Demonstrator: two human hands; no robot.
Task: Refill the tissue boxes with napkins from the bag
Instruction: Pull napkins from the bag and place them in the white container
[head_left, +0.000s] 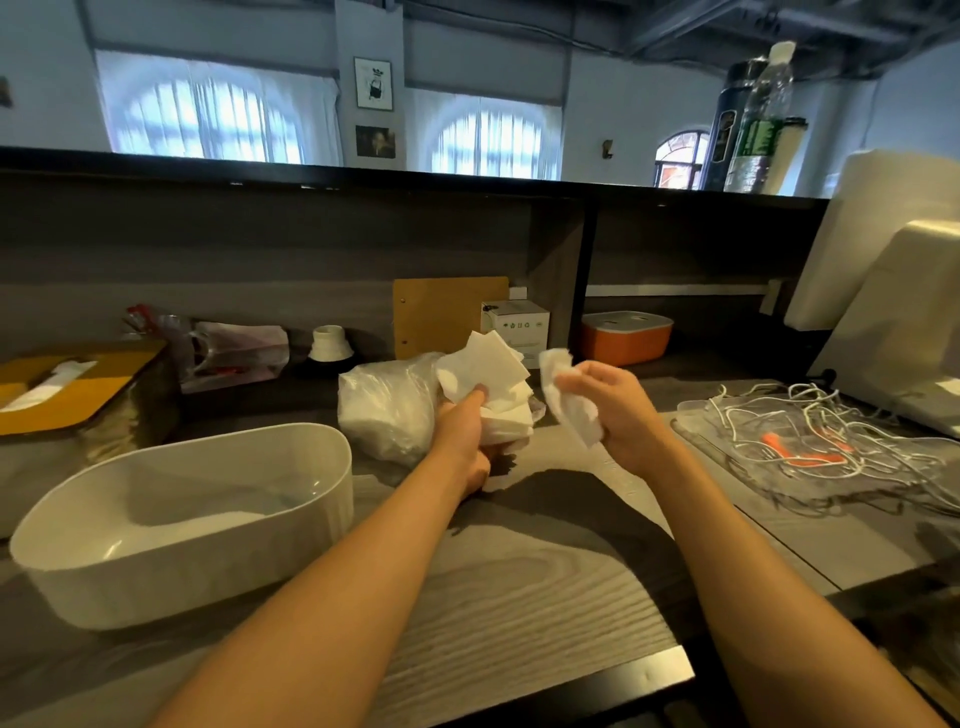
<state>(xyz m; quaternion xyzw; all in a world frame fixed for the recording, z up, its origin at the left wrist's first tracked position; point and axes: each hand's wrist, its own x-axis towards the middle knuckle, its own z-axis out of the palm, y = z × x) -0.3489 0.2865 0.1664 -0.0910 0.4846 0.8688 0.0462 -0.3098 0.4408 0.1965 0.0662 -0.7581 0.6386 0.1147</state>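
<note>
Glossy plastic tub (78, 566), wood-grain counter (498, 613)

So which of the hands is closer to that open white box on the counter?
Left. The left hand, gripping a stack of napkins, is just right of the white box beside the plastic bag. The right hand, holding a crumpled napkin, is farther right.

1. My bare left forearm (332, 587) reaches forward, my left hand (465, 436) gripping a stack of white square paper napkins (491, 374).
2. My right hand (618, 410), raised beside it, pinches one crumpled white napkin (569, 400).
</note>
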